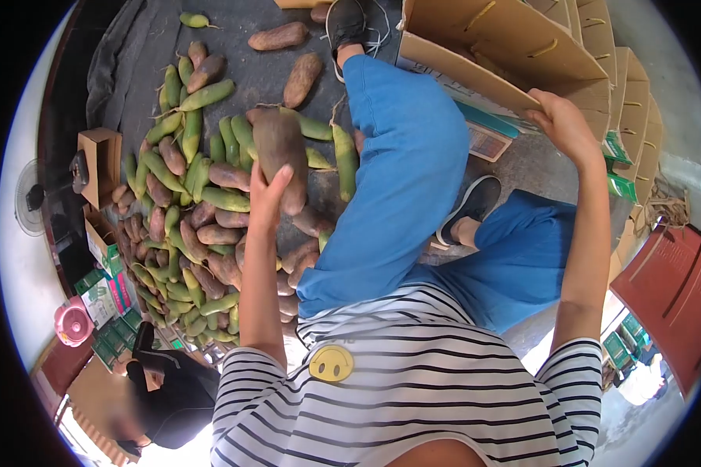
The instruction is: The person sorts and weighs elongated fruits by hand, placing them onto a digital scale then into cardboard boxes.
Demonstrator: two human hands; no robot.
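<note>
My left hand (269, 196) grips a large, long, brownish-purple root vegetable (280, 148), fingers mostly hidden behind it and thumb along its side. It is held above a pile of similar brown roots (224, 235) and long green radishes (208, 95). On the other side, my right hand (562, 124) is closed on the near edge of an open cardboard box (514, 39) with yellow rope handles. The part of the box's inside that I can see is bare cardboard; the rest is hidden.
More open boxes (635, 101) stand in a row at the right. A dark cloth (144, 58) lies under the vegetables. Single roots (302, 79) lie near my shoe (346, 25). A person in black (175, 397) is at lower left, near stacked green boxes (117, 338) and a fan (31, 197).
</note>
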